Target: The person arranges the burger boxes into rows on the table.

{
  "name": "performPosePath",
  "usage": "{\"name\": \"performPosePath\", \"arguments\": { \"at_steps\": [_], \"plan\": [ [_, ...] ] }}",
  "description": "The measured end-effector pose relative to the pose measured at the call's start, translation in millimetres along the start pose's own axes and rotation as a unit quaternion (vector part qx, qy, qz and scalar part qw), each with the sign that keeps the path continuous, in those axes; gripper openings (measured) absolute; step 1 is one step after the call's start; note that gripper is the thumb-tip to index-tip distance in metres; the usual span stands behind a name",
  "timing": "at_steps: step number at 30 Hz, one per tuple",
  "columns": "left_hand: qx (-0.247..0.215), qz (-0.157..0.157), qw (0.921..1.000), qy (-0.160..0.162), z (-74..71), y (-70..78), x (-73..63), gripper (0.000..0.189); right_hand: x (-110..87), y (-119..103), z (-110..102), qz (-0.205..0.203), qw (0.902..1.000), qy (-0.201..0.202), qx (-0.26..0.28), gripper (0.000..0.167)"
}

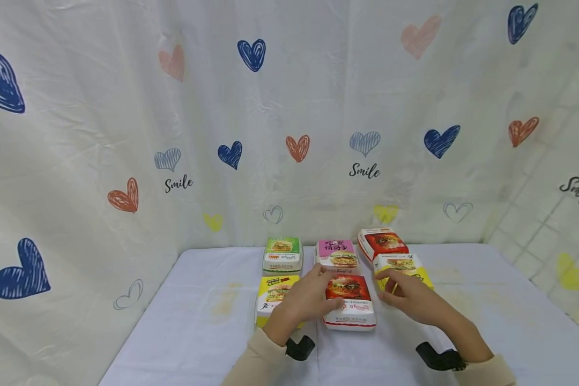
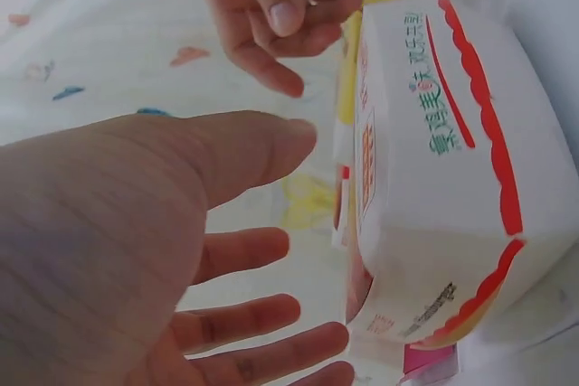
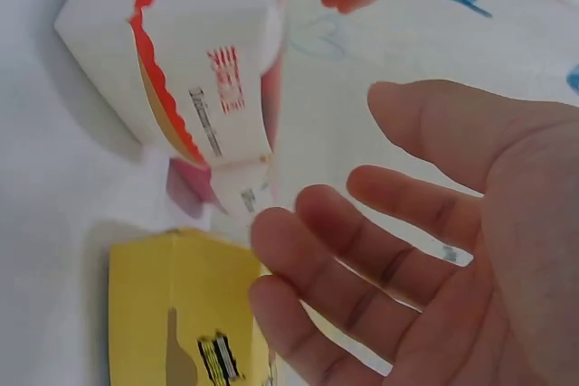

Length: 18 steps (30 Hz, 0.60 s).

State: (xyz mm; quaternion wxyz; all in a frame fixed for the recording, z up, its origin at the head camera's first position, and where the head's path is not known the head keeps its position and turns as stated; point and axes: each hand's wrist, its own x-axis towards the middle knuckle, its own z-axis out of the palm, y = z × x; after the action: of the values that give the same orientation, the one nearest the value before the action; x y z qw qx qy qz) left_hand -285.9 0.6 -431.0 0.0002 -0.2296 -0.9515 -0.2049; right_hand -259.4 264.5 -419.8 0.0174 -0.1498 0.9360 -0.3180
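A white burger box with a red picture top (image 1: 351,311) lies at the front of the table. My left hand (image 1: 305,296) hovers at its left side, thumb and fingers spread in the left wrist view, holding nothing. My right hand (image 1: 412,296) is at a yellow-and-white burger box (image 1: 405,264), its fingers loosely bent near that box's yellow side (image 3: 194,305) in the right wrist view, nothing gripped. Another yellow burger box (image 1: 266,300) sits left of the red one, partly hidden by my left hand.
Behind stand a green burger box (image 1: 282,254), a pink one (image 1: 336,253) and a second red one (image 1: 382,242), which touches the right yellow box. A white cloth covers the table (image 1: 183,321); a heart-printed curtain (image 1: 318,96) hangs behind it.
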Motion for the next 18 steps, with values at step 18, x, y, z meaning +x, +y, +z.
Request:
{"name": "performPosePath", "arguments": {
  "at_steps": [18],
  "plan": [
    [-0.188, 0.108, 0.9686, 0.122, 36.9, 76.3, 5.8, 0.030, -12.6, 60, -43, 0.043, 0.9893, 0.139, -0.012, 0.035]
  ]
}}
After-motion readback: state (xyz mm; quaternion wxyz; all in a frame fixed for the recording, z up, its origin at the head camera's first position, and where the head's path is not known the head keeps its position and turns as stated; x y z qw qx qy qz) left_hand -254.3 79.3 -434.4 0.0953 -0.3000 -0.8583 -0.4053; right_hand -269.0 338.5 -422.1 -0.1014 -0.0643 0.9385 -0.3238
